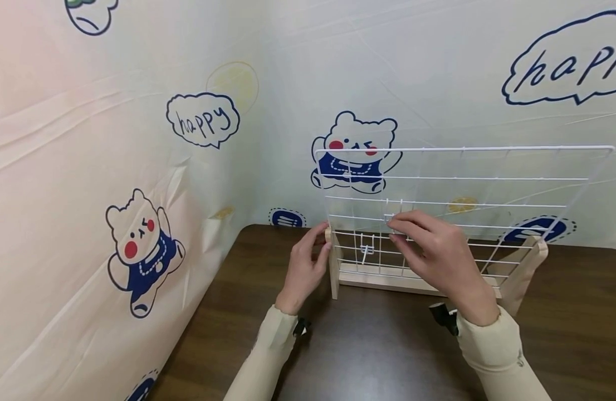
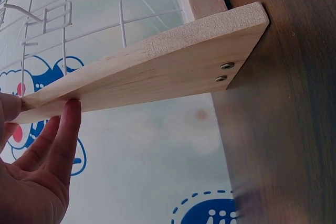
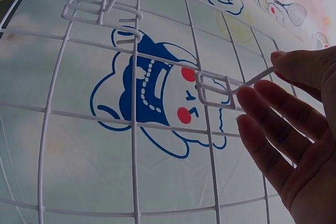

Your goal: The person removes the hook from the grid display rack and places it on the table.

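A white wire grid rack (image 1: 463, 148) stands upright between wooden side supports on the table. My left hand (image 1: 303, 267) holds the upper end of the left wooden side support (image 2: 157, 72), thumb on one side and fingertips on the other. My right hand (image 1: 440, 253) pinches the arm of a small white wire hook (image 3: 231, 93) between thumb and fingers. This hook lies against the grid in the right wrist view; whether it is fully latched on I cannot tell. Lower on the grid, nearer the left support, hangs another white wire hook (image 1: 367, 250).
The right wooden support (image 1: 523, 273) and a wooden crossbar (image 1: 388, 283) make up the rest of the base. Under it is a dark brown wooden table (image 1: 358, 356). A pale cloth (image 1: 268, 33) printed with cartoon bears hangs behind and on the left.
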A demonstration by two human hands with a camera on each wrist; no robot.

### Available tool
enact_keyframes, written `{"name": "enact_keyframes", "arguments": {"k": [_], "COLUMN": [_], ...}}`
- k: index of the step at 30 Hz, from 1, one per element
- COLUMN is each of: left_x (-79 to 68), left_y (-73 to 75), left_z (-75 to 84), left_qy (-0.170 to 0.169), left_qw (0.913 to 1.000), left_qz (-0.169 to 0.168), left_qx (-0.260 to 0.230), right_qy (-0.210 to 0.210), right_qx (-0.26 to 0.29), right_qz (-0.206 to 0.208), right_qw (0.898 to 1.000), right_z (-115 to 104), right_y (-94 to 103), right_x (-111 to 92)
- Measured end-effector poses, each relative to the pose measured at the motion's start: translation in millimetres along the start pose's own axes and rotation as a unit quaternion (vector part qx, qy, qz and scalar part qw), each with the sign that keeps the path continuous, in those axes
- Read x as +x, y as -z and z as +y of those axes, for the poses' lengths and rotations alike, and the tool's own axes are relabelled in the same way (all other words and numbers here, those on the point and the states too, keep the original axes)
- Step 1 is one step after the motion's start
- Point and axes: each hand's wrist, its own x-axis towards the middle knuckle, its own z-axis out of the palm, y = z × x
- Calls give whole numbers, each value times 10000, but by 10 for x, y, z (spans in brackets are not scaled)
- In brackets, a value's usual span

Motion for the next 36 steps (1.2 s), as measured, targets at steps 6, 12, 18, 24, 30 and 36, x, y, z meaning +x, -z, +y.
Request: {"name": "enact_keyframes", "arguments": {"k": [6,12,18,24,30,36], "left_x": [-4,-17,-20,-5,-6,-11], "left_y": [2,-3,-4,-6,-3,-5], "left_z": [8,0,2,13,11,8], "left_qy": [19,163,227,193,270,190], "left_qw": [10000,9998,9997,9998,9995,9998], "left_qz": [2,-64,-87,-80,-131,-69], "left_qx": [2,-6,-4,15,11,-2], "right_qy": [56,107,71,25,-31,-47], "right_qx": [-12,-5,-69,-11,219,153], "right_qz": [-32,-74,-135,-67,44,50], "right_qw": [10000,9999,9999,10000,9997,9999], "right_z": [2,-8,-13,-2,9,12], "right_y": [-18,-46,-60,-58,-65,-59], "right_x": [7,1,-8,-8,-11,-3]}}
